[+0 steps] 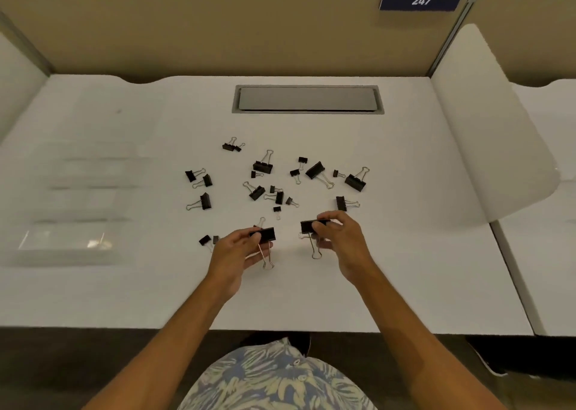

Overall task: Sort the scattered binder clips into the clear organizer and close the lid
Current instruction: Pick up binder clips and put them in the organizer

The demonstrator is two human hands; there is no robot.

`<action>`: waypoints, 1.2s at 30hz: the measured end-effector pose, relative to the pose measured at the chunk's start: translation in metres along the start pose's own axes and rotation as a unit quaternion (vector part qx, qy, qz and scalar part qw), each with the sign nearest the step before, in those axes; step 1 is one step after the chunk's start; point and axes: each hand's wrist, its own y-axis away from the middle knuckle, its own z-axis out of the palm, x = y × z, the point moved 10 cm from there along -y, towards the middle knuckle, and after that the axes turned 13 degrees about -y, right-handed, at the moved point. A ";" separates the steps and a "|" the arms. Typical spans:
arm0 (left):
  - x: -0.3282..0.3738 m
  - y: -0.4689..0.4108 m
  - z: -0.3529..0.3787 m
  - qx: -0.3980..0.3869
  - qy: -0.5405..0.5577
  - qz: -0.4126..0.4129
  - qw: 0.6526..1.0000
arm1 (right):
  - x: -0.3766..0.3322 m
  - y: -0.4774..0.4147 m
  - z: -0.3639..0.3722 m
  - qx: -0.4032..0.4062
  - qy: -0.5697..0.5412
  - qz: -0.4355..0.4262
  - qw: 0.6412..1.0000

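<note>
Left hand [237, 249] pinched large binder clip [264, 234], wire handles hanging; located nearward of grey cable hatch [307, 99], slightly left. Right hand [341, 238] gripped second large binder clip [311, 226], directly nearward of hatch. Loose binder clips [263, 166] lay scattered on white desk [405, 253] between hatch and hands. Clear organizer [71, 203] sat far left of hatch; lid state indeterminate.

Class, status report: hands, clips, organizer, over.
Left hand grips large clip, right hand pinches second clip. Remaining clips scattered on desk. Clear organizer far left, no clips visible inside.
</note>
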 end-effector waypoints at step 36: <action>-0.022 0.142 -0.396 0.179 0.095 0.055 0.978 | 0.147 0.139 0.375 -0.133 0.057 -0.002 0.989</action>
